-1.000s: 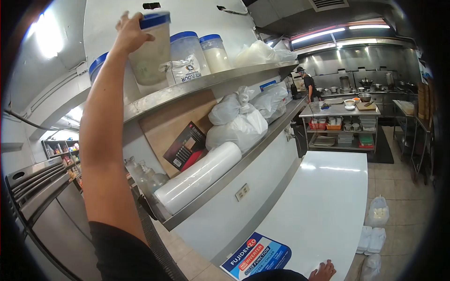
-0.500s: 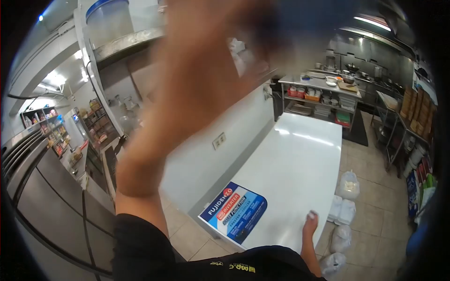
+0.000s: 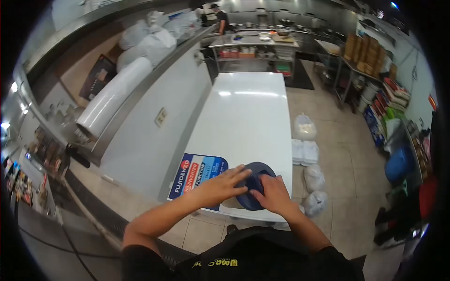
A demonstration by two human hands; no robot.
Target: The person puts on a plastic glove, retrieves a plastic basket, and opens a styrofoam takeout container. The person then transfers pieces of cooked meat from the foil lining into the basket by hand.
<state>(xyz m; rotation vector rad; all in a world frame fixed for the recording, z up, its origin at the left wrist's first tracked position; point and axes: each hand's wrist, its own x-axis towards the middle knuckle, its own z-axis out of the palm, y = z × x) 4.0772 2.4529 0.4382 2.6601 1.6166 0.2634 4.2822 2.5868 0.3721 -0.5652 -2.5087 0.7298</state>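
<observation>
A round dark-blue lid (image 3: 258, 167) tops a container whose pale translucent side shows a little below it. It is at the near end of the white chest freezer (image 3: 243, 117), over or on its top. My right hand (image 3: 277, 195) grips the lid from the right, its thumb and fingers curled at the raised middle. From the left, my left hand (image 3: 220, 186) reaches across with fingers stretched and spread, their tips at the lid's edge. Most of the container's body is hidden under the lid and hands. A blue FUJIDENZO label (image 3: 194, 173) lies beside my left forearm.
Several bagged packages (image 3: 314, 178) stand on the floor along the freezer's right side. A shelf at left holds a large plastic roll (image 3: 115, 98) and white bags (image 3: 150, 44). Farther back are a steel worktable (image 3: 255, 41) and a person (image 3: 221, 19).
My left hand came down from high in front, with the blurred blue-topped thing, to the freezer's near end. My right hand moved from the freezer's right edge onto the lid. The view shifted.
</observation>
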